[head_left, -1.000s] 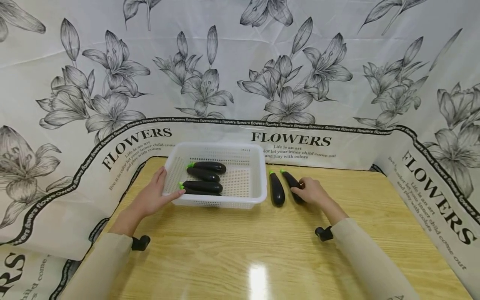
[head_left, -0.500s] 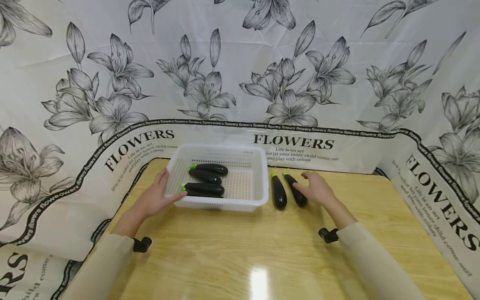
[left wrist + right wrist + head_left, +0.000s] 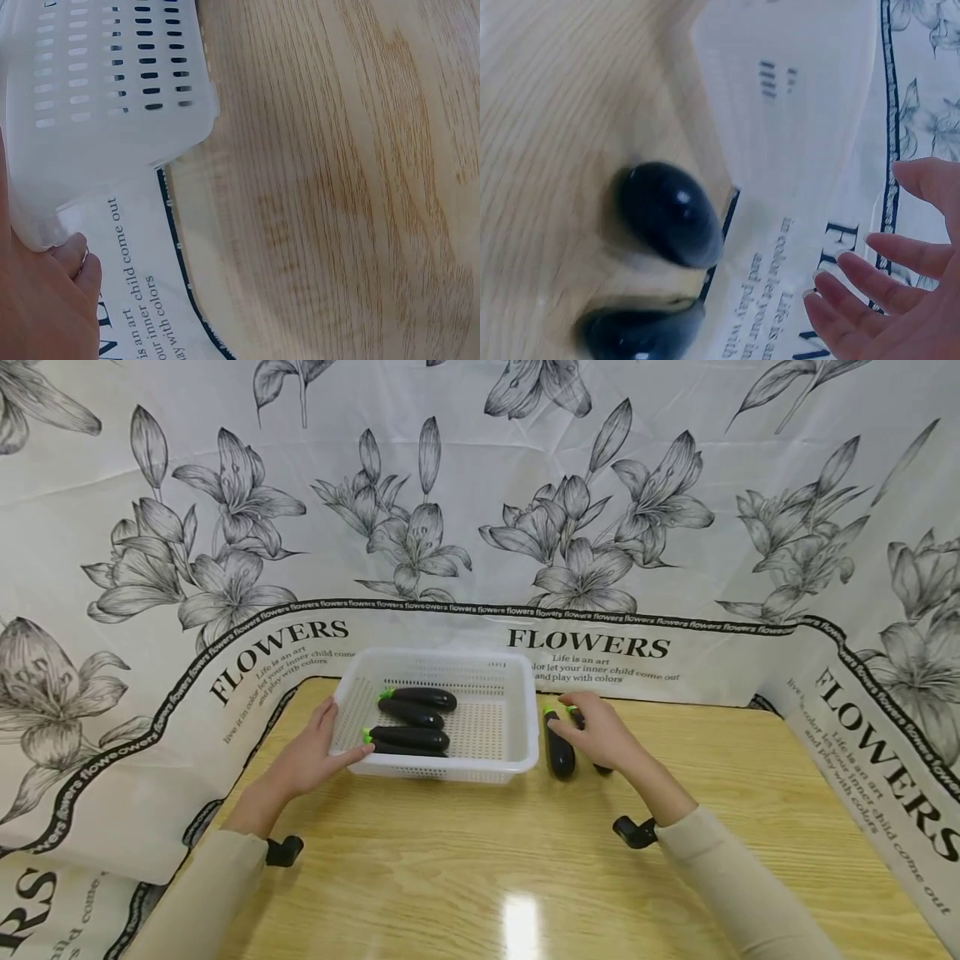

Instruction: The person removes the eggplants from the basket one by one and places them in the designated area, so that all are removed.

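Partly under the right grip (image 3: 603, 735) lie two eggplants (image 3: 561, 760), seemingly untouched.

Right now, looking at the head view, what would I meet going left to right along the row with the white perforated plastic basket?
Bare left hand → white perforated plastic basket with elongated black eggplants inside → glossy black green-capped eggplant lying on the table's wood-grain top → bare right hand.

White glare marks the brightly lit table (image 3: 420, 860).
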A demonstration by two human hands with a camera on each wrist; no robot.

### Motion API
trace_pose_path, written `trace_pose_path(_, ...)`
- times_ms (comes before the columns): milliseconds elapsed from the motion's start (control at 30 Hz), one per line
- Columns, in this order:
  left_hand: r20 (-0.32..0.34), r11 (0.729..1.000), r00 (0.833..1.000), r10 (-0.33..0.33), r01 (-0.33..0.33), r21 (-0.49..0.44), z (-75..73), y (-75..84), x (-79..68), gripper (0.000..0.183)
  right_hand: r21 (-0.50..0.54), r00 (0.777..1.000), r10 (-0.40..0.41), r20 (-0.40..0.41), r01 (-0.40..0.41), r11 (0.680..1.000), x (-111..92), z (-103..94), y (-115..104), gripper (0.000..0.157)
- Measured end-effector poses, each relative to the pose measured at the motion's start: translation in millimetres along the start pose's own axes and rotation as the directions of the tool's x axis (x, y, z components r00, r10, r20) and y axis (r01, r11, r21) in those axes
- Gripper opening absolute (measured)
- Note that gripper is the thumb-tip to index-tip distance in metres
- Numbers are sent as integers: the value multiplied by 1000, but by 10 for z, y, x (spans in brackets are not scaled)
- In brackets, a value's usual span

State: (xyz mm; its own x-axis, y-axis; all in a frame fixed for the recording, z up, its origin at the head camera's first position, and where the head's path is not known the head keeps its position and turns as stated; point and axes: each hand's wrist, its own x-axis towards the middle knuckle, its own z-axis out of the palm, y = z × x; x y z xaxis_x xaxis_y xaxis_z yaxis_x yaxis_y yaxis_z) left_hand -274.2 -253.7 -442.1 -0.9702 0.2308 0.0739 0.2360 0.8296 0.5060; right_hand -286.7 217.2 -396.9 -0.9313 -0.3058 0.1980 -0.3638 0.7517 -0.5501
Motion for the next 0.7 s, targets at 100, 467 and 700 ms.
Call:
trace_pose_path(100,4,1000,1000,-4,4,4,4,6,-5,116,22,999,-34,5,33,999,17,37,-113,51)
trace_pose_path(467,7,1000,1000,-7,6,15,3,-4,1,117,134,992,-122,43,115,984,144,211,-465,47)
trace_pose_path(700,4,1000,1000,-3,3,10,14,-7,-1,116,131,985,-154,71,144,981,223,330,-563,46)
